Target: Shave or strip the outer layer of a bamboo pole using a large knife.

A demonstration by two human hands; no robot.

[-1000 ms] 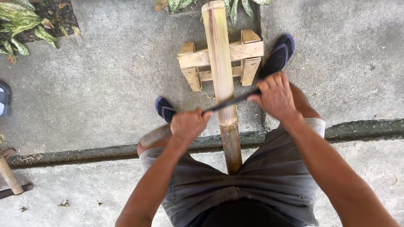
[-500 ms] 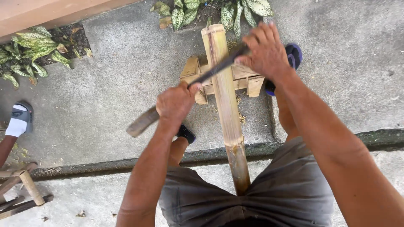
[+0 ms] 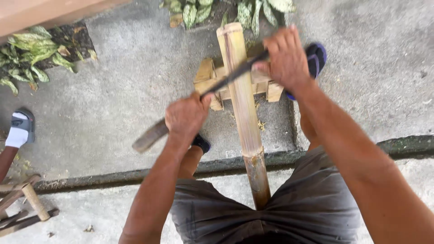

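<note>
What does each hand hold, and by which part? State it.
Both hands hold one long dark blade laid across the bamboo pole: the left hand grips the handle end, the right hand grips the far tip end.

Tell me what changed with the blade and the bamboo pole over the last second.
Both hands, left hand and right hand, pushed the dark blade along the bamboo pole, away from the body toward its far end. Neither hand let go; the pole stayed between the legs on the wooden block.
</note>
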